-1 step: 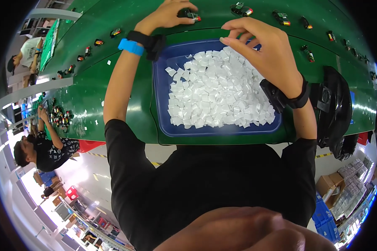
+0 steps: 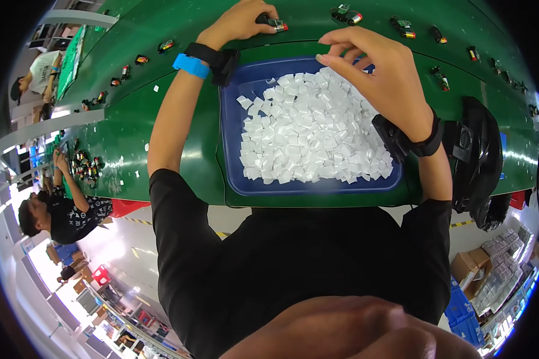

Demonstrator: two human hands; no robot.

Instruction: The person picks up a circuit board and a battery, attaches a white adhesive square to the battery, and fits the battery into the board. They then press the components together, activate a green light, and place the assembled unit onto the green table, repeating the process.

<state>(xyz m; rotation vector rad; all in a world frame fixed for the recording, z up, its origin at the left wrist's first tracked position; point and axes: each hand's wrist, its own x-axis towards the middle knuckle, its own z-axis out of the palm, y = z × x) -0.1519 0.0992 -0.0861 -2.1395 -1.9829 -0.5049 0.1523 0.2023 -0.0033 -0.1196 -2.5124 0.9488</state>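
Beyond the far rim of the blue tray (image 2: 230, 152) of white squares (image 2: 308, 128), the left hand (image 2: 241, 23) is gripping a small component (image 2: 273, 23) on the green belt (image 2: 161, 125), while the right hand (image 2: 380, 75) is hovering over the tray's far end, fingers loosely spread and holding nothing I can make out.

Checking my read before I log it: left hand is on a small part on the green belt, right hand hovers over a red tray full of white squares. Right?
Not quite: the tray is blue, not red, as the head view shows. The rest holds: the left hand is on a small part on the green belt, and the right hand hovers over the white squares filling the tray.
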